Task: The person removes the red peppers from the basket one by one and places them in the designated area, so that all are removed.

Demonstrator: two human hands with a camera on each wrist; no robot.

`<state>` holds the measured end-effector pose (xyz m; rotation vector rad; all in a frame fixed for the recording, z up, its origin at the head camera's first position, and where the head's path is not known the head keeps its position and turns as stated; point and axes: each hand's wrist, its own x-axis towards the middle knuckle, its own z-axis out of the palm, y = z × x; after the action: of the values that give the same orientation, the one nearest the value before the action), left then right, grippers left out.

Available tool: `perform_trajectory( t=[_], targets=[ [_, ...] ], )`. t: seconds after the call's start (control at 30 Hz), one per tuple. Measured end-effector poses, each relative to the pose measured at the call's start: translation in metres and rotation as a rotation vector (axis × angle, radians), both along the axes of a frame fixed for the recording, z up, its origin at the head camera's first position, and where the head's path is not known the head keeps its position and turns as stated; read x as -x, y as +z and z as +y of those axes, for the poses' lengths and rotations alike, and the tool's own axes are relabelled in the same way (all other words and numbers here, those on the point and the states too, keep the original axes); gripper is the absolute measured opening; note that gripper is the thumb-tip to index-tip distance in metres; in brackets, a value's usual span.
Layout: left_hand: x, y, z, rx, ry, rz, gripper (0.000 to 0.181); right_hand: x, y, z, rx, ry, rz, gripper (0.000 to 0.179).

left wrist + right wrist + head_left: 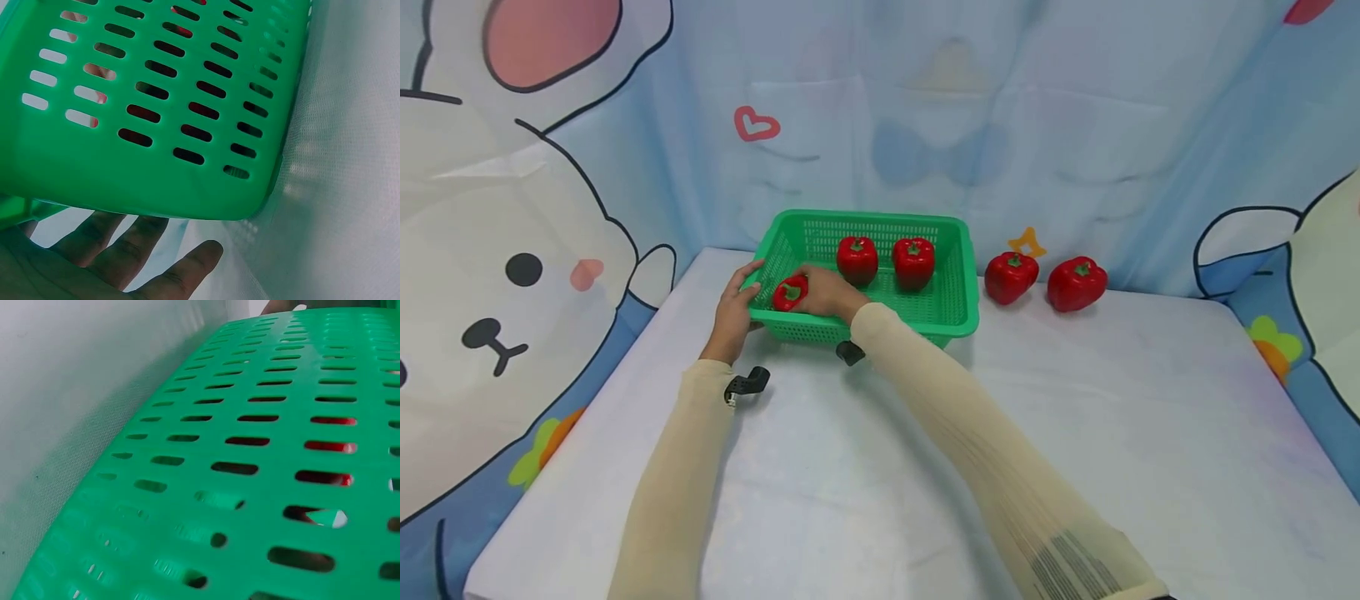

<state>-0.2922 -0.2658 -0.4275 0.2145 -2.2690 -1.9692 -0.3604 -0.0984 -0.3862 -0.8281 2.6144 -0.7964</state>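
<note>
A green plastic basket (pixel 951 304) with slotted walls stands on the table. Inside its left front corner, my right hand (pixel 829 293) grips a red bell pepper (pixel 790 293) with a green stem, the fingers around its right side. Two more red bell peppers, one in the middle (pixel 857 260) and one right of it (pixel 913 263), stand upright toward the basket's back. My left hand (pixel 733 308) is at the basket's left end; in the left wrist view its fingers (pixel 181 269) lie extended along the end wall. In the right wrist view, the front wall (pixel 262 444) hides the right hand.
Two further red bell peppers, one nearer (pixel 1011 277) and one farther right (pixel 1077 284), lie on the white-covered table (pixel 1112 433) right of the basket. A printed blue curtain (pixel 925 108) hangs behind the table.
</note>
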Motion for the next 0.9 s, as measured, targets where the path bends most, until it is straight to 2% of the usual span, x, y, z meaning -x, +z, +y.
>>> perform_trajectory(
  t=[0.23, 0.4, 0.63, 0.8, 0.9],
  targets=[
    [0.002, 0.002, 0.003, 0.001, -0.02, 0.001, 0.044, -0.004, 0.005, 0.009, 0.116, -0.131, 0.13, 0.075],
    [0.004, 0.004, 0.005, -0.004, -0.018, -0.007, 0.044, -0.007, 0.011, 0.02, 0.256, -0.213, 0.172, 0.079],
    [0.005, 0.003, 0.006, 0.013, 0.006, -0.007, 0.044, -0.009, 0.02, 0.047, 0.478, -0.259, 0.132, 0.09],
    [0.002, 0.0, 0.003, 0.007, -0.001, -0.002, 0.044, -0.017, 0.034, 0.077, 0.506, -0.279, 0.126, 0.091],
    [0.0, -0.001, 0.0, 0.001, -0.004, -0.004, 0.044, -0.024, 0.042, 0.095, 0.533, -0.277, 0.14, 0.084]
  ],
)
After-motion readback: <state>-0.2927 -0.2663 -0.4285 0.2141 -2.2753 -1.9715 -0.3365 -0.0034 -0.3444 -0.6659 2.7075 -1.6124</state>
